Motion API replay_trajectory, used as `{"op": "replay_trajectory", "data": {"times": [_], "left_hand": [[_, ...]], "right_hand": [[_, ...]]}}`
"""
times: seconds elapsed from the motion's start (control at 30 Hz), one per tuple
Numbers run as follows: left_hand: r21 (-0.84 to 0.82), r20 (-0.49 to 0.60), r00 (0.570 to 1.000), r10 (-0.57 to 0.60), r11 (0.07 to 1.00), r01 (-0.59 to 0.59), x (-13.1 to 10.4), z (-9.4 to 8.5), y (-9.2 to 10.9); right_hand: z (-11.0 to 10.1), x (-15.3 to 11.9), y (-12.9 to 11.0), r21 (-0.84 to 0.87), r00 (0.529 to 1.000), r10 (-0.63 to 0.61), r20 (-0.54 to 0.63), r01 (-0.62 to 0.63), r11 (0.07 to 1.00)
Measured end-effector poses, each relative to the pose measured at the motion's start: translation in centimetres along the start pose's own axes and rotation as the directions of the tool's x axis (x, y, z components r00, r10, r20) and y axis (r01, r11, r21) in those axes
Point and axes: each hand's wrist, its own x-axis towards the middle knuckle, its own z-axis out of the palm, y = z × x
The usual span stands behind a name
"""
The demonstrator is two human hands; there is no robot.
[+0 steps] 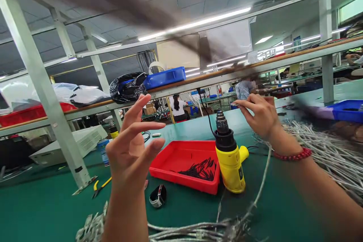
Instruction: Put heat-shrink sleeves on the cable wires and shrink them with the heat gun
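My left hand [127,147] is raised at left of centre, its fingers apart and holding nothing. My right hand [259,115] is pinched above and right of the yellow heat gun [231,166]; a tiny pale tip shows at its fingertips, too small to name. A grey braided cable [264,176] rises towards my right wrist, and whether it reaches the fingers is hidden. The heat gun stands upright, nozzle up, against a red tray [181,179] that contains short black tubes [198,170]. More braided cables [193,232] lie along the near edge.
At right lies a large heap of grey cables [331,159], near a blue bin [347,109]. Yellow-handled pliers [102,185] and a black-and-silver strap-like item [158,196] are on the green table. A metal post [53,98] supports the shelf overhead. Dark blurred strands cross the top.
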Motion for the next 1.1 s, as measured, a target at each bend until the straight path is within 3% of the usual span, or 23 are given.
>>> {"op": "replay_trajectory", "data": {"times": [0.2,0.63,1.1], "left_hand": [[0.012,-0.009,1.000,-0.013,1.000,0.013,0.0,0.1,-0.3],[0.058,-0.029,0.997,-0.067,0.996,0.068,-0.1,0.3,-0.1],[0.090,-0.011,0.998,-0.067,0.994,0.068,-0.1,0.3,-0.1]], "right_hand": [[-0.2,0.2,-0.2,-0.034,0.999,-0.026,-0.024,0.025,0.999],[0.3,0.0,-1.3,-0.053,0.999,0.006,0.041,-0.004,0.999],[0.7,0.0,-4.0,-0.092,0.999,0.044,0.004,-0.044,0.995]]}}
